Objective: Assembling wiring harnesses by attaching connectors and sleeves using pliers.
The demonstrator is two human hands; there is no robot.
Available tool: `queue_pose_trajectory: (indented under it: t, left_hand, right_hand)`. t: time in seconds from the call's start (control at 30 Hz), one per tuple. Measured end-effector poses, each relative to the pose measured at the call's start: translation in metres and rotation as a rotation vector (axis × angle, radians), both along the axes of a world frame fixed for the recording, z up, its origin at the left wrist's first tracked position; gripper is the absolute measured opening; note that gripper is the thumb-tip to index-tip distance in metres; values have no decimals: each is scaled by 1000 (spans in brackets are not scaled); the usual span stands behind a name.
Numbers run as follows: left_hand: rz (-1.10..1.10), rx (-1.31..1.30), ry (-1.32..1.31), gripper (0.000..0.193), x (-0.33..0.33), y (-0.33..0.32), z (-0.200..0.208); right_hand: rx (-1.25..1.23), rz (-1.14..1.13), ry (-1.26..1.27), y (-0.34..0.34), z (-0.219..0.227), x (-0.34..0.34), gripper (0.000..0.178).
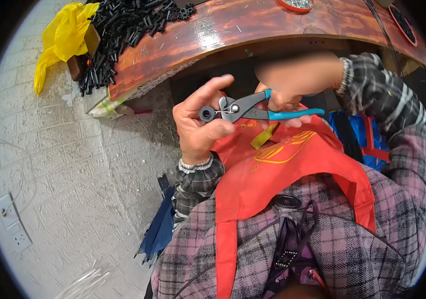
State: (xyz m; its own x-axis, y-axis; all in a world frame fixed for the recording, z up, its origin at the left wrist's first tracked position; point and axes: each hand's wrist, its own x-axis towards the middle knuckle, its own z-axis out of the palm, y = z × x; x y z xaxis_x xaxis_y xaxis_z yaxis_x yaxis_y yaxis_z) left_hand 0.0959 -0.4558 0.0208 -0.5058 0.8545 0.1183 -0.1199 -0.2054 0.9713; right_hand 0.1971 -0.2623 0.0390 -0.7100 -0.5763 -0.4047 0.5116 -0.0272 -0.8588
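Observation:
My left hand holds a short black tube, its round open end facing up, with the thumb and index finger reaching past it. My right hand is wrapped round the teal handles of a pair of pliers. The dark jaws point left and meet the tube's side between my left thumb and index finger. A thin bright metal piece shows at the jaws beside the tube; its exact shape is too small to tell. Part of my right hand is blurred. A red apron hangs below both hands.
A wooden table curves across the far side, with a heap of black tubes at its left. A yellow bag lies beside them. A red dish of small metal pieces and another red dish stand farther right.

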Motion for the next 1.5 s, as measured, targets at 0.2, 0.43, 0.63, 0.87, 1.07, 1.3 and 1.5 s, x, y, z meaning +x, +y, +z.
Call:
queue_pose_trajectory:
  t: [0.2, 0.43, 0.63, 0.87, 1.07, 1.3, 1.5]
  left_hand:
    - [36, 7, 32, 47, 7, 4, -3]
    - [-104, 72, 144, 45, 2, 22, -15]
    - [58, -21, 138, 52, 5, 13, -16]
    - [-66, 151, -101, 70, 0, 0, -25]
    - [-38, 11, 33, 50, -1, 10, -26]
    - [-108, 139, -137, 69, -8, 17, -29]
    - [-49, -6, 2, 49, -10, 20, -16]
  right_hand:
    - [186, -14, 143, -2, 12, 6, 38]
    - [65, 132, -52, 14, -5, 16, 38]
    - [982, -89, 697, -3, 19, 22, 41]
    - [1229, -231, 1015, -21, 6, 33, 37]
    - [531, 16, 179, -4, -5, 19, 40]
    - [1138, -279, 967, 11, 11, 28, 22]
    - [288, 137, -31, 16, -2, 14, 30]
